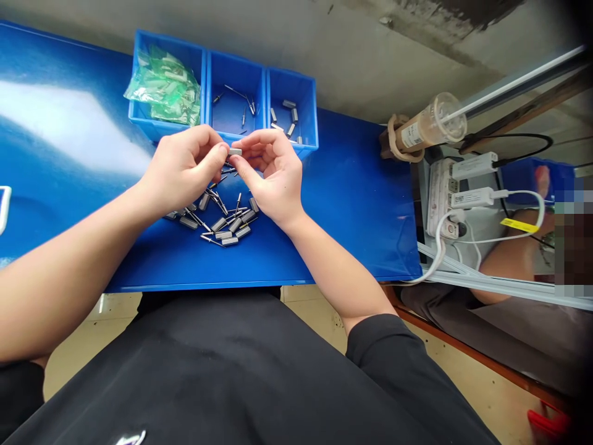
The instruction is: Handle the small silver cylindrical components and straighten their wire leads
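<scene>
Bare blue table (352, 204) lay open right of centre; three bins (207, 86) crowded just above. Our left hand (185, 167) and right hand (273, 176) both pinched one metal piece (235, 151), upper centre of frame, long axis left-right, over the loose pile (222, 222).

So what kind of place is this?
Likely a small-parts assembly workshop: blue worktable, three blue plastic bins, pile of small grey metal pins and sleeves, left hand and right hand pinching one grey metal sleeve.

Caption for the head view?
Left hand and right hand pinch a metal piece above loose metal parts on blue table.
</scene>
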Demonstrator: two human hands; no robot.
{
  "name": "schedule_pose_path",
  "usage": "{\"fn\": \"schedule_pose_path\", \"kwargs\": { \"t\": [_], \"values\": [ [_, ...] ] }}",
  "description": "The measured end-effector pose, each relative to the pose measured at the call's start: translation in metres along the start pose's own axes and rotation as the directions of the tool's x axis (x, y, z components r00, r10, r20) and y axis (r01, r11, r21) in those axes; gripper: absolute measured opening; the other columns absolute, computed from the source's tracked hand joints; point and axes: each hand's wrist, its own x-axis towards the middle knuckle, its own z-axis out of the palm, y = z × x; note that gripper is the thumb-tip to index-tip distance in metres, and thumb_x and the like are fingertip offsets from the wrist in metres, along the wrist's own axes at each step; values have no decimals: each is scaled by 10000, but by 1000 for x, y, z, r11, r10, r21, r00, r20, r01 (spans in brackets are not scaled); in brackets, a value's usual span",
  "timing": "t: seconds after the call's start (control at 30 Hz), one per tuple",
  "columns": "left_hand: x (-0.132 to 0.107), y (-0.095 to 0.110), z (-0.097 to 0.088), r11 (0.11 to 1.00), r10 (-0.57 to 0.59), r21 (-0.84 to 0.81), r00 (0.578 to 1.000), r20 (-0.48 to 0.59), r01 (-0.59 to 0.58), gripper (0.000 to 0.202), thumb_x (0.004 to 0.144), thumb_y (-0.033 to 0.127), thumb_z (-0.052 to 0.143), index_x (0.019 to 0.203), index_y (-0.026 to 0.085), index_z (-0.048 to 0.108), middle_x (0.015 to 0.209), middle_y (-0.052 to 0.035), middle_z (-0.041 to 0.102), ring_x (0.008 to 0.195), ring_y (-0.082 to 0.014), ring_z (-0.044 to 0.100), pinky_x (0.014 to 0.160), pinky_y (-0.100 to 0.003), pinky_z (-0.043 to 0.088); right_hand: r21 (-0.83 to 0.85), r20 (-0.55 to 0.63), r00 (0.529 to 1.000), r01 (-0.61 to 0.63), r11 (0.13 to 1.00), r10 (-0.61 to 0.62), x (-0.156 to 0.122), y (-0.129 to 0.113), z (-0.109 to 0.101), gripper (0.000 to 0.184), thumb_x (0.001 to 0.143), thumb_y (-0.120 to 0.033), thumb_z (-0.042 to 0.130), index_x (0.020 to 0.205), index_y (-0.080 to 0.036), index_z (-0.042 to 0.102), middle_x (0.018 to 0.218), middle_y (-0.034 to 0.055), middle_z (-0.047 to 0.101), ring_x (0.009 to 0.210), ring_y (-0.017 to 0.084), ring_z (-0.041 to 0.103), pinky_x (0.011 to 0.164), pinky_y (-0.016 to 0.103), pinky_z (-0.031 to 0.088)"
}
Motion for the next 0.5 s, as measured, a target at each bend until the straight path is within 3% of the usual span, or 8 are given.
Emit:
{"fn": "schedule_pose_path", "kwargs": {
  "t": [0.3,0.5],
  "values": [
    [-2,-7,3,995,-49,-82,997,58,54,256,980,490,548,1024,244,603,712,29,687,685,-165,645,657,-344,493,38,12,997,-79,996,79,-1,-1,1,364,985,-554,698,1146,-247,589,1184,61,721,1111,184,730,1074,400,674],
    [-2,-11,2,1000,-14,-13,996,91,16,353,1011,516,489,1155,210,592,743,18,700,737,-174,668,688,-363,487,65,15,987,-158,985,158,-1,-5,3,408,946,-587,737,1135,-256,592,1160,58,728,1114,198,734,1083,419,675]
  ]
}}
